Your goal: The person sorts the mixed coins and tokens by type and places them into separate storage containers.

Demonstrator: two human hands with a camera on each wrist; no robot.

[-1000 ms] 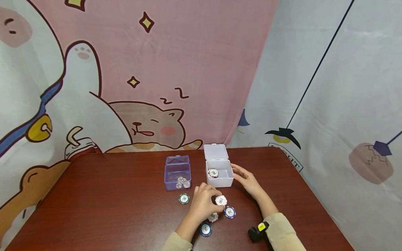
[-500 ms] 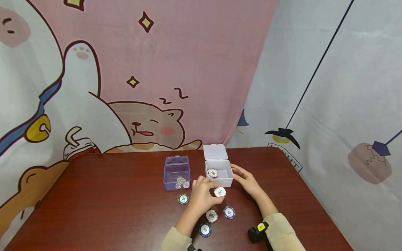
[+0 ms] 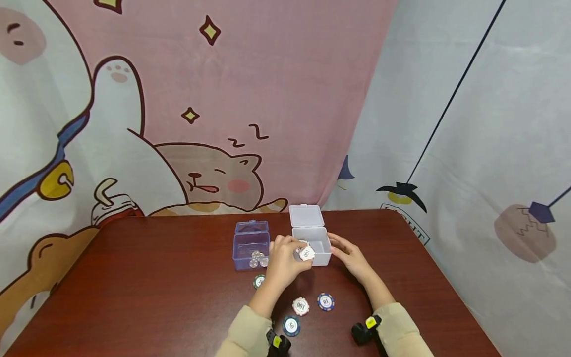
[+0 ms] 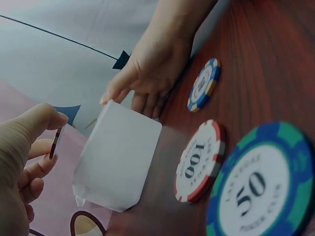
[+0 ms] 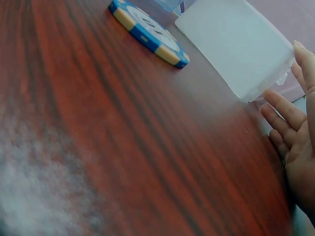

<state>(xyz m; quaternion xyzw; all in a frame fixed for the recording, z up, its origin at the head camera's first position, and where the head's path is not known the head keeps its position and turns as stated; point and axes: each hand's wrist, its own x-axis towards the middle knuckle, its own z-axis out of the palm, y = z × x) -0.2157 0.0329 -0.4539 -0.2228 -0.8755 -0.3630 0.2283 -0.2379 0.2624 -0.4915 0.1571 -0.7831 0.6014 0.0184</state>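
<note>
My left hand (image 3: 283, 260) pinches a white poker chip marked 100 (image 3: 307, 254) between thumb and fingers. That chip is at the near left of the open white plastic box (image 3: 322, 259), whose lid (image 3: 306, 216) stands back. In the left wrist view the chip (image 4: 56, 142) shows edge-on. The white chip in the box is mostly hidden behind my left hand. My right hand (image 3: 352, 259) touches the box's right side, its fingers (image 5: 283, 110) loosely extended. A white and red 100 chip (image 3: 301, 306), a blue 10 chip (image 3: 325, 302) and a 50 chip (image 3: 291, 326) lie nearer me.
A bluish see-through box (image 3: 241, 264) stands open to the left, with several clear round pieces (image 3: 256, 259) in it. A green chip (image 3: 258, 281) lies before it, partly behind my left hand. A printed cloth (image 3: 285, 99) hangs behind the brown table (image 3: 156, 287).
My left hand has lifted the white chip away from the other chips and carried it forward to the white box. The right hand has stayed at the box's side.
</note>
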